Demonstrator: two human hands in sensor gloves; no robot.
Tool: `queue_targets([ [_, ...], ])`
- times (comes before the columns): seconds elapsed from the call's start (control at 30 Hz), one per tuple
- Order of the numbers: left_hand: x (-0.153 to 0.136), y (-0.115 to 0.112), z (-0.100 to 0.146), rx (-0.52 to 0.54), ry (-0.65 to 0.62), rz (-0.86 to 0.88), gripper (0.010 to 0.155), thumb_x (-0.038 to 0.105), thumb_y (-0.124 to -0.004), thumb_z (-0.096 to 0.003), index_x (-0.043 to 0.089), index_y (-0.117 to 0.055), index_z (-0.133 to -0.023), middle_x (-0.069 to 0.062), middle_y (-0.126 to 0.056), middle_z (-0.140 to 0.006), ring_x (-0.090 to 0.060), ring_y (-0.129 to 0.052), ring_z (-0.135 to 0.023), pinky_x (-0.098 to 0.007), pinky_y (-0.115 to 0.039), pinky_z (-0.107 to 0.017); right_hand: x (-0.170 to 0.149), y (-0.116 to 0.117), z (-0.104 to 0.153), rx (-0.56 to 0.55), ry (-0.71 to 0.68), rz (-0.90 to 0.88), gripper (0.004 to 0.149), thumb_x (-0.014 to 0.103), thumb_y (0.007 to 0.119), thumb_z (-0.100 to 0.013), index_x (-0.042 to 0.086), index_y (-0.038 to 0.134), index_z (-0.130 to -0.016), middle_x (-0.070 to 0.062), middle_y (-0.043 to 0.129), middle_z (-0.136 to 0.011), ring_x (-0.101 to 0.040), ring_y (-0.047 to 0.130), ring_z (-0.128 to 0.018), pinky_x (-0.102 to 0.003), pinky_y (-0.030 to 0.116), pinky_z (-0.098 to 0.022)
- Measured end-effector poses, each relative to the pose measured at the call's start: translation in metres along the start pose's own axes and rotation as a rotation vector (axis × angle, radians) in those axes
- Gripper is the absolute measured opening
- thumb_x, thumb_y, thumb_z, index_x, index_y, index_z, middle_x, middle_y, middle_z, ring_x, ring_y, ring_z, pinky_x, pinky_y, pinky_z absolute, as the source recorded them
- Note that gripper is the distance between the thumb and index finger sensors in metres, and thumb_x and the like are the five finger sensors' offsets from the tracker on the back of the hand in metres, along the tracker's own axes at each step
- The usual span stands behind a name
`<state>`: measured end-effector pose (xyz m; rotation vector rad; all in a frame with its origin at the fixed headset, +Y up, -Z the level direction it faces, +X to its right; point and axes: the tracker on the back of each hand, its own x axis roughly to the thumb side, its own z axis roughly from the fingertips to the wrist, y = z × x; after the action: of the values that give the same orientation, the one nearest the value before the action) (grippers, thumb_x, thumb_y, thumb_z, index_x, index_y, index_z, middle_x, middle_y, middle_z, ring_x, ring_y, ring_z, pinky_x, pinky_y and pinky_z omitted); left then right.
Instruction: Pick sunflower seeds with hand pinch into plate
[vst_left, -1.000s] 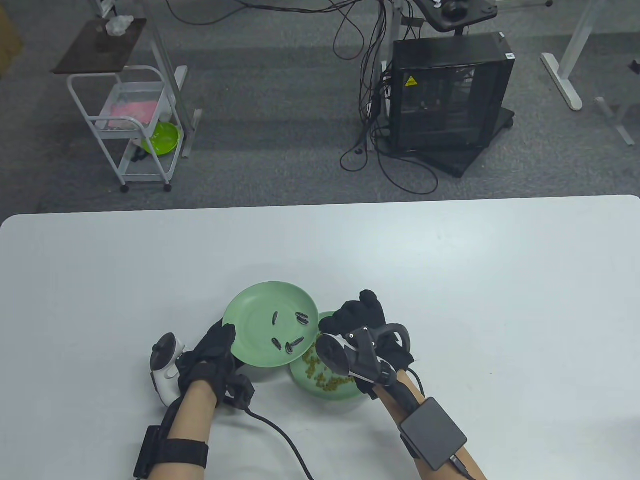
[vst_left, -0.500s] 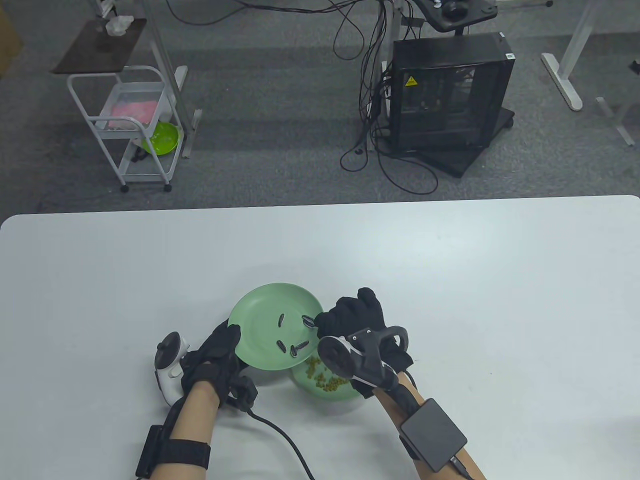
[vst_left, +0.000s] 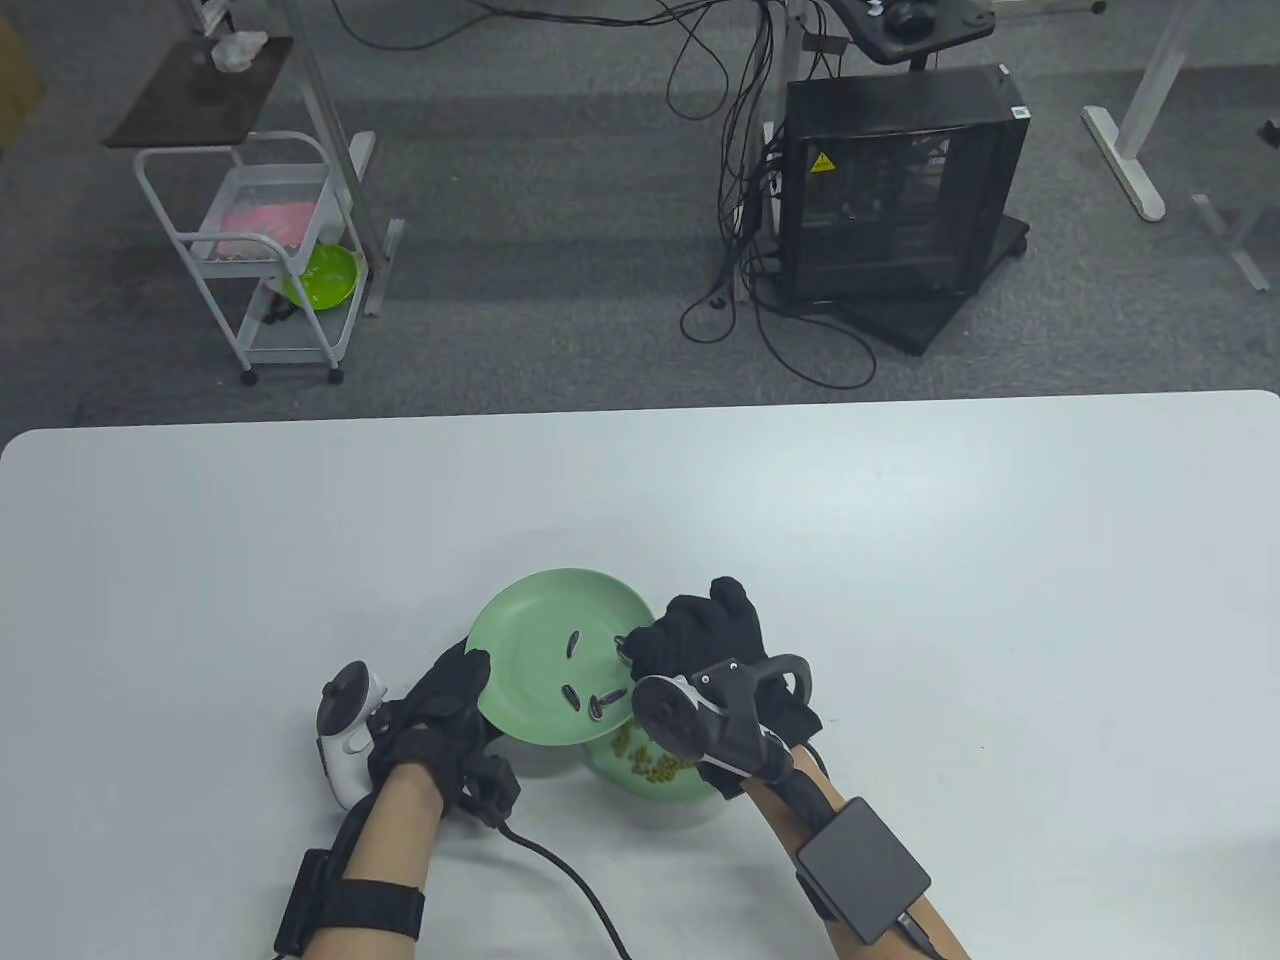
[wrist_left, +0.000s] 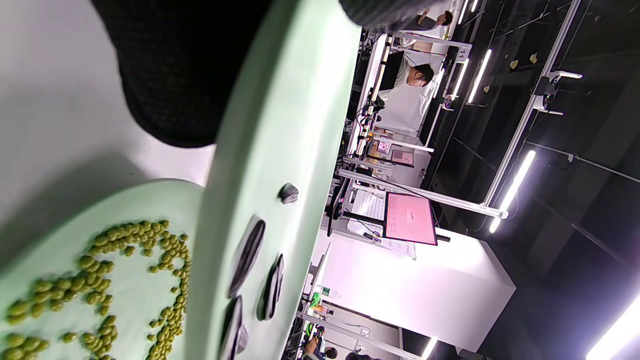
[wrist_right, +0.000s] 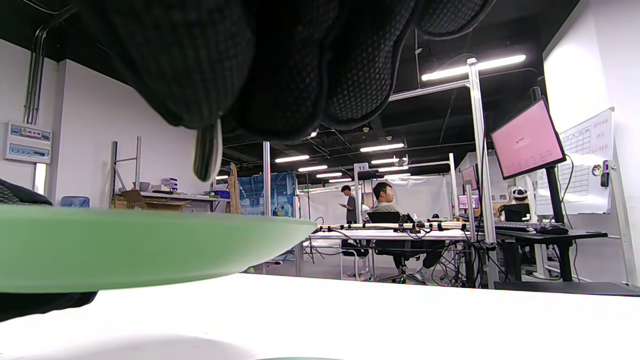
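Observation:
My left hand (vst_left: 445, 700) grips the left rim of a pale green plate (vst_left: 530, 625) and holds it tilted above the table. Several striped sunflower seeds (vst_left: 575, 643) lie on it; they also show in the left wrist view (wrist_left: 247, 255). My right hand (vst_left: 645, 648) is at the plate's right rim. In the right wrist view its fingertips pinch one sunflower seed (wrist_right: 207, 152) just above the plate (wrist_right: 125, 245).
A second green plate (vst_left: 690, 790) with small green beans (vst_left: 650, 765) sits on the table, partly under the held plate; it also shows in the left wrist view (wrist_left: 125, 210). The white table (vst_left: 900, 560) stretches out all around.
My left hand has carried the plate to the right, further over the bean plate. My right hand has shifted slightly left onto the plate's right rim.

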<state>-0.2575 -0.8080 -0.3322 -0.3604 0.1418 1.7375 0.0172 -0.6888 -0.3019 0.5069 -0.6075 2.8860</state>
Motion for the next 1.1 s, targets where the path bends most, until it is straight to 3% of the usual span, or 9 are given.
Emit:
queue_targets([
  [0.6, 0.0007, -0.0013, -0.0005, -0.009, -0.006, -0.002, 0.065, 0.033, -0.063, -0.0526, 0.003, -0.042, -0.106, -0.022, -0.07, -0.094, -0.027, -0.099, -0.072, -0.036, -0.093, -0.044, 0.0022, 0.001, 0.0008, 0.027, -0.026, 0.009, 0.037, 0.045, 0.084, -0.034, 0.039, 0.088, -0.07, 0.013, 0.095, -0.063, -0.012, 0.09, -0.08, -0.058, 0.051, -0.077],
  [1.1, 0.0024, 0.0031, 0.001, 0.011, -0.009, -0.001, 0.066, 0.034, -0.063, -0.0529, 0.003, -0.041, -0.107, -0.022, -0.069, -0.095, -0.027, -0.098, -0.073, -0.036, -0.092, -0.045, -0.0056, -0.0008, -0.0014, 0.067, -0.004, 0.016, 0.041, 0.049, 0.078, -0.035, 0.044, 0.083, -0.076, 0.014, 0.091, -0.075, -0.015, 0.087, -0.085, -0.06, 0.049, -0.076],
])
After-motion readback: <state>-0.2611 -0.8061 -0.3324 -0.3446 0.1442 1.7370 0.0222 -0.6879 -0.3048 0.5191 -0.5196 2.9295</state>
